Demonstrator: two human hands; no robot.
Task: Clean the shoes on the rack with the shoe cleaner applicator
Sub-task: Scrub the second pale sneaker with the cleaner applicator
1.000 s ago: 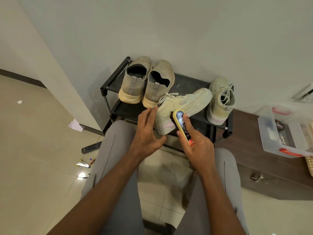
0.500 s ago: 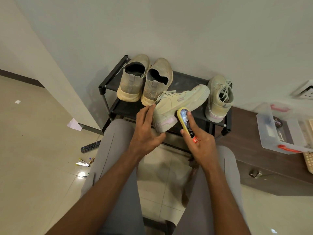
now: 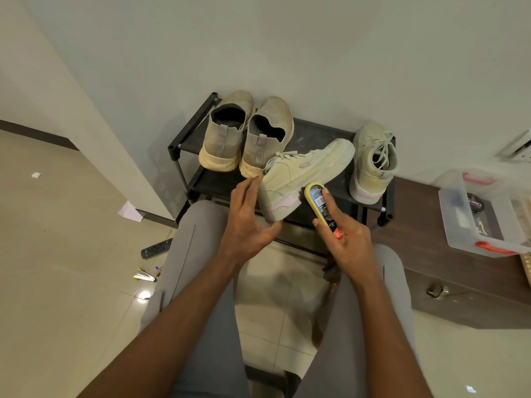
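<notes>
Presently, step in hand: brushing the side of one sneaker.

Item: pale lace-up sneaker [image 3: 301, 173], lying on its side across the front edge of the black shoe rack [image 3: 188, 130], toe toward the wall, heel with pink trim toward the person. Left hand [image 3: 247, 216] steadies it: straight fingers rest against the heel collar and the thumb reaches under the heel; the fingers are not curled round it.

Item: shoe cleaner applicator [image 3: 320, 203], yellow-edged body with printed label and barcode, dark bristles or pad on its left face touching the sneaker's sole edge near the pink patch. Right hand [image 3: 344, 239] grips it, forefinger laid along the back, thumb on the near side, remaining fingers wrapped under.

Item: matching sneaker [image 3: 373, 162], upright at the rack's right end, heel outward, untouched by either hand.

Item: pair of grey knit slip-on shoes [image 3: 247, 136], side by side at the rack's left, heels outward, soles discoloured.

Item: clear plastic box with orange clasps [image 3: 485, 225] on a brown cabinet [image 3: 448, 288] to the right; remote control [image 3: 156, 248] on the tiled floor.

Judgement: task early; one shoe under work, three seemingly waiting. Next move likely calls for strokes along the sole edge and upper, with the left hand bracing the heel so that the shoe does not slide off the rack's edge.
</notes>
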